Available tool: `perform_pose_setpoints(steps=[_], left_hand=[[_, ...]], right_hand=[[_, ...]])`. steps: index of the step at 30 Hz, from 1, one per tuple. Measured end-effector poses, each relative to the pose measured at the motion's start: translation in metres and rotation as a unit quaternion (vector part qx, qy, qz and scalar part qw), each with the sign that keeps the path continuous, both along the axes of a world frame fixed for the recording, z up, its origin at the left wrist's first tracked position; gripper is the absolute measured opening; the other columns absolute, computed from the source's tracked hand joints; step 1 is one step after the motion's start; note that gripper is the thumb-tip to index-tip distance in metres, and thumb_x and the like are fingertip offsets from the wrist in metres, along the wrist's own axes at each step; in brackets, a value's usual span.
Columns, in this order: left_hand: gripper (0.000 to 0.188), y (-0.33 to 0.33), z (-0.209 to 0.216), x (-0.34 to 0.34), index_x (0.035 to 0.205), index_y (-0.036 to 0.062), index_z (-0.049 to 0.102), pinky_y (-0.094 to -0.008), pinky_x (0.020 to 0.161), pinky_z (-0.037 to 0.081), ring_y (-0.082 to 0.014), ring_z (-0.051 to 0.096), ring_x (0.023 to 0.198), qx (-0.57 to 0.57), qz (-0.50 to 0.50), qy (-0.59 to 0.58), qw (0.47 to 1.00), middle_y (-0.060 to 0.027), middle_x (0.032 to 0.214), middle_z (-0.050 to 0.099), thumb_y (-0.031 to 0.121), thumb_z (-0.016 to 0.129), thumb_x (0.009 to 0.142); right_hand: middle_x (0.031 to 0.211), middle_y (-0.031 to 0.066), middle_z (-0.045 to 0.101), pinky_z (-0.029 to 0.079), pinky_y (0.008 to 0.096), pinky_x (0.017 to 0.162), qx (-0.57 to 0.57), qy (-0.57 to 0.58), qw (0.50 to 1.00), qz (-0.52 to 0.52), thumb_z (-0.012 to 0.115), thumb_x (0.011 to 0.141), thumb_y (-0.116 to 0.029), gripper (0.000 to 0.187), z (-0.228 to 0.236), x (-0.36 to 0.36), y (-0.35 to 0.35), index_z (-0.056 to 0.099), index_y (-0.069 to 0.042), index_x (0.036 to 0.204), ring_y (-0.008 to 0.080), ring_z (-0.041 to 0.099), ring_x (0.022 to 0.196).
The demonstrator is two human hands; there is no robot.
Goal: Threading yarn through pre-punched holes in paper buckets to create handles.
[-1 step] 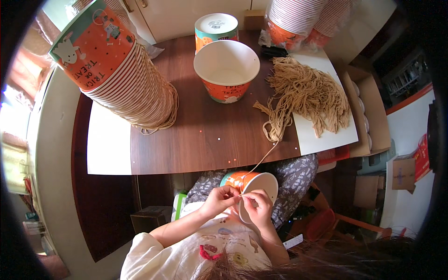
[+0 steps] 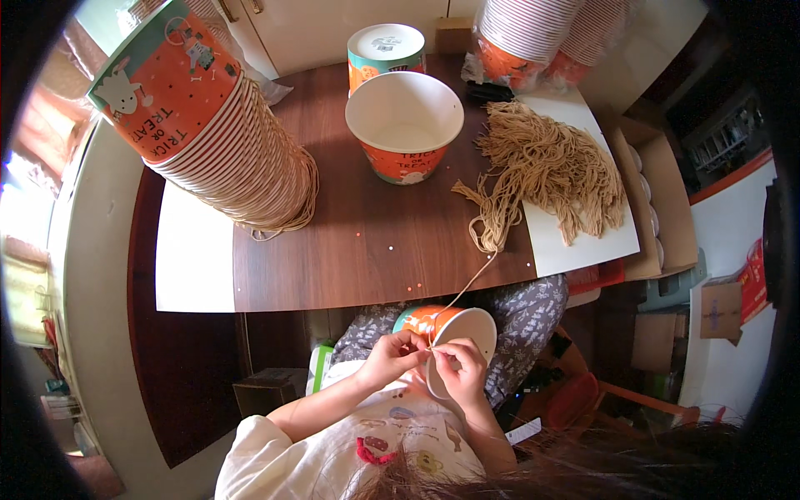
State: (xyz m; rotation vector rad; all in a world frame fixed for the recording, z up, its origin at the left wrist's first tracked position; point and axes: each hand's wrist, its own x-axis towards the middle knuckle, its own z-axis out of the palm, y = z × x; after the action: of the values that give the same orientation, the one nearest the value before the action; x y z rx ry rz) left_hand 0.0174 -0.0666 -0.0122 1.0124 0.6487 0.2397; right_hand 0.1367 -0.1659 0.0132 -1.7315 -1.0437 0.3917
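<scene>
An orange and green paper bucket [image 2: 481,327] lies on its side across my lap, with its white mouth toward the right. At its rim, my left hand [image 2: 394,357] and my right hand [image 2: 463,367] meet, both closed in a fingertip pinch. Between them they grip a tan cord [image 2: 473,281], which runs up over the table edge to a loose hank. The pinched end is small and mostly covered by my fingers. That hank trails from a large heap of tan cords [image 2: 554,162] at the right of the table.
A tall leaning stack of paper buckets [image 2: 221,158] with cord handles stands at the left. Mid-table [image 2: 317,267] are an upright bucket [image 2: 406,158] and an upside-down bucket [image 2: 386,43] behind it. Bagged bucket stacks [image 2: 529,33] fill the back right; a cardboard box [image 2: 677,225] sits beside the table.
</scene>
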Motion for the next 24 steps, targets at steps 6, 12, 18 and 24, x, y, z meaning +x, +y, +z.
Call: perform_pose_setpoints(steps=[6, 12, 18, 24], left_hand=[[0.008, 0.002, 0.003, 0.0, 0.09, 0.0, 0.056, -0.0169, 0.059, 0.044, -0.0017, 0.051, 0.066, -0.009, 0.003, -0.038, 0.999, 0.0021, 0.076, 0.057, 0.004, 0.056, 0.084], [0.012, 0.001, 0.004, 0.0, 0.093, -0.0014, 0.056, -0.0184, 0.062, 0.045, -0.003, 0.053, 0.068, 0.002, -0.015, -0.029, 0.999, 0.0009, 0.078, 0.057, 0.009, 0.055, 0.086], [0.015, -0.001, 0.004, 0.001, 0.094, -0.0018, 0.057, -0.0196, 0.062, 0.047, -0.0039, 0.055, 0.068, -0.021, -0.017, -0.028, 0.999, -0.0002, 0.079, 0.059, 0.012, 0.055, 0.087], [0.014, -0.001, 0.005, 0.002, 0.092, -0.002, 0.058, -0.0195, 0.061, 0.048, -0.004, 0.056, 0.07, 0.005, -0.024, -0.009, 1.0, 0.0, 0.077, 0.06, 0.011, 0.056, 0.087]], right_hand=[[0.075, 0.0056, 0.059, 0.047, 0.0301, 0.061, 0.002, 0.012, 1.0, -0.001, 0.066, 0.069, 0.0, 0.01, 0.0, 0.0, -0.001, 0.062, -0.004, 0.078, 0.0208, 0.058, 0.07], [0.074, 0.0055, 0.058, 0.047, 0.0288, 0.059, 0.004, 0.023, 1.0, -0.007, 0.067, 0.069, 0.0, 0.011, -0.004, 0.0, -0.001, 0.062, -0.004, 0.077, 0.0197, 0.058, 0.068], [0.077, 0.0041, 0.058, 0.045, 0.0242, 0.058, 0.014, 0.06, 0.998, 0.007, 0.066, 0.072, -0.001, 0.01, -0.003, 0.003, -0.003, 0.061, -0.004, 0.08, 0.0144, 0.057, 0.067], [0.08, -0.0012, 0.057, 0.042, 0.0166, 0.059, 0.011, 0.315, 0.949, 0.021, 0.061, 0.079, 0.0, 0.007, -0.017, 0.002, -0.009, 0.057, -0.002, 0.084, 0.003, 0.052, 0.069]])
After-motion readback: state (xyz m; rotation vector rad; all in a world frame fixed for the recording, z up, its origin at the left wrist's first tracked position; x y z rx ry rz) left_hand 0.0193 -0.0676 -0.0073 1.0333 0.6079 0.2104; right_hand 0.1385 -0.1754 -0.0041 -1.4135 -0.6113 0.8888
